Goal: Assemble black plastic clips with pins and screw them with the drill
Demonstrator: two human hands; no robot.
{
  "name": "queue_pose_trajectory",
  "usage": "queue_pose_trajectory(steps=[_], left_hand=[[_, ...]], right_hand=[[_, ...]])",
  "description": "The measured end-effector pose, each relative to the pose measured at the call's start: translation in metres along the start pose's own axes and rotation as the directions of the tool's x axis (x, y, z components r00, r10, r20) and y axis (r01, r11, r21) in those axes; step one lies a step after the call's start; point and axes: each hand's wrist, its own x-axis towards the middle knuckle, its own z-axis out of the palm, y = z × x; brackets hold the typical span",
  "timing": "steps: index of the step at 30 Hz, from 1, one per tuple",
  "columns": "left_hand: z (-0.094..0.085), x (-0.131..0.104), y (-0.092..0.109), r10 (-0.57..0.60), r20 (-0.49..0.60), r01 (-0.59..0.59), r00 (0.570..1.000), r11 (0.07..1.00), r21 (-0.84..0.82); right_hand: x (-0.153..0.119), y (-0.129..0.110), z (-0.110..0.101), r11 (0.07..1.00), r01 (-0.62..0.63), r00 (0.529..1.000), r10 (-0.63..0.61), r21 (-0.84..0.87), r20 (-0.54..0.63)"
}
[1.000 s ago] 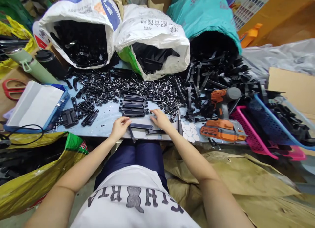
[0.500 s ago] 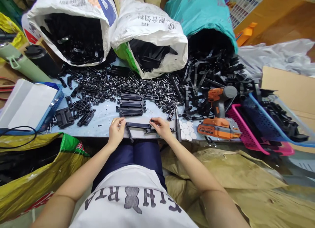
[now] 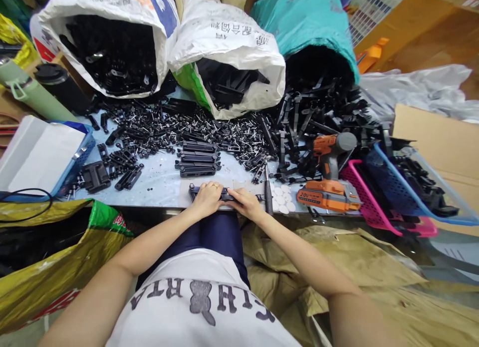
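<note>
Showing the left hand (image 3: 208,199) closed over a black bar (image 3: 194,191) at the tabletop (image 3: 159,187) front edge, shifted inward from its left end since half a second ago. Keeping the right hand (image 3: 244,202) beside it, fingers narrow on the bar. Seeing black parts inside two white sacks (image 3: 228,42), a teal sack (image 3: 310,22) and the right-hand blue basket (image 3: 411,198); white sheets on the left-hand blue basket (image 3: 85,160). Finding bare tabletop left of the bar; right of it, a hammer (image 3: 268,192), white discs (image 3: 283,199) and an orange drill (image 3: 329,174).
</note>
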Motion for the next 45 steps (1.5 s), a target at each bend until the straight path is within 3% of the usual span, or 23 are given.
queue_pose_trajectory(steps=[6, 9, 11, 12, 14, 17, 21, 26, 32, 35, 38, 40, 42, 45], left_hand=[[-0.004, 0.000, 0.001, 0.011, -0.011, -0.012, 1.000, 0.999, -0.032], [-0.007, -0.013, 0.004, 0.034, -0.083, -0.038, 0.996, 0.998, -0.055], [-0.008, -0.031, 0.004, 0.027, -0.173, -0.038, 0.984, 0.998, -0.058], [-0.008, -0.042, 0.004, -0.032, -0.212, 0.023, 0.977, 0.999, -0.046], [-0.009, -0.063, 0.003, -0.249, -0.233, 0.256, 0.940, 0.967, 0.000], [-0.010, -0.077, 0.003, -0.512, -0.123, 0.521, 0.850, 0.852, 0.055], [-0.008, -0.064, 0.008, -0.600, 0.026, 0.600, 0.800, 0.800, -0.005], [-0.003, -0.045, 0.004, -0.651, 0.012, 0.651, 0.759, 0.757, -0.062], [-0.012, -0.049, -0.014, -0.486, 0.071, 0.489, 0.871, 0.871, -0.048], [-0.016, -0.051, -0.020, -0.462, 0.097, 0.468, 0.882, 0.883, -0.046], [-0.015, -0.058, -0.025, -0.401, 0.008, 0.401, 0.916, 0.916, 0.003], [-0.015, -0.061, -0.030, -0.238, -0.129, 0.247, 0.963, 0.967, 0.066], [-0.014, -0.057, -0.035, 0.027, -0.227, 0.012, 0.974, 0.986, 0.167], [-0.013, -0.033, -0.036, 0.337, -0.147, -0.287, 0.930, 0.915, 0.285]], right_hand=[[0.012, 0.022, -0.013, 0.987, 0.153, 0.975, -0.158, 0.044, 0.157], [0.014, 0.012, -0.021, 0.993, 0.109, 0.984, -0.103, -0.035, 0.149], [0.020, -0.005, -0.021, 0.996, 0.039, 0.997, -0.034, -0.085, 0.068], [0.026, -0.015, -0.018, 0.996, 0.023, 1.000, -0.022, -0.083, 0.021], [0.044, -0.037, -0.006, 0.997, 0.065, 0.998, -0.065, -0.032, -0.019], [0.074, -0.062, 0.016, 0.980, 0.182, 0.980, -0.187, 0.075, 0.067], [0.092, -0.071, 0.033, 0.981, 0.093, 0.987, -0.113, 0.170, 0.112], [0.091, -0.068, 0.035, 0.969, -0.077, 0.992, 0.052, 0.234, 0.112], [0.095, -0.070, 0.035, 0.960, -0.154, 0.978, 0.113, 0.235, 0.176], [0.097, -0.076, 0.034, 0.966, -0.190, 0.973, 0.161, 0.175, 0.167], [0.089, -0.080, 0.025, 0.979, -0.150, 0.983, 0.133, 0.141, 0.123], [0.072, -0.075, 0.013, 0.994, -0.071, 0.996, 0.066, 0.083, 0.055], [0.047, -0.061, -0.001, 0.996, -0.073, 0.997, 0.071, -0.057, -0.042], [0.009, -0.033, -0.016, 0.925, -0.214, 0.977, 0.198, -0.313, -0.083]])
